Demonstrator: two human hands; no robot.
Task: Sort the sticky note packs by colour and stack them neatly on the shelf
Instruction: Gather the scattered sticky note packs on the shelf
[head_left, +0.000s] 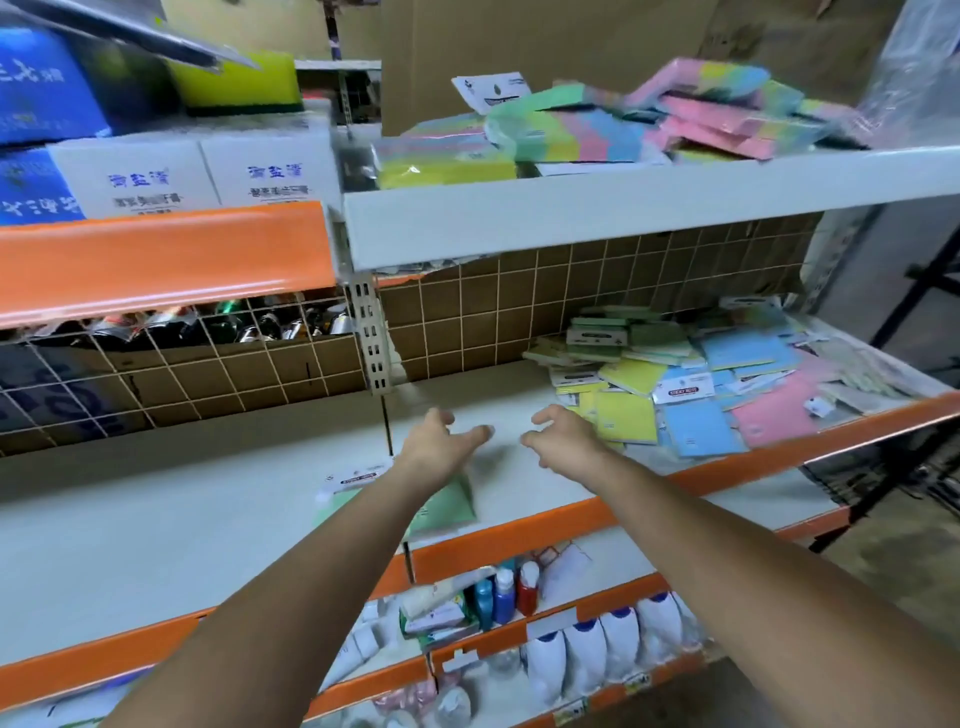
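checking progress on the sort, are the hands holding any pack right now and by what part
Nothing is held. Both the left hand and right hand hover open over the shelf, apart from the green pack.

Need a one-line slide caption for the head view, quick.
Both empty hands, left and right, hover over the shelf between one green sticky note pack and the unsorted pile.

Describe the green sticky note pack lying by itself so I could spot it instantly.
Find the middle shelf with the orange front edge. The green pack lies flat near that edge, partly under the left forearm, well left of the mixed pile. It alone lies apart from the pile.
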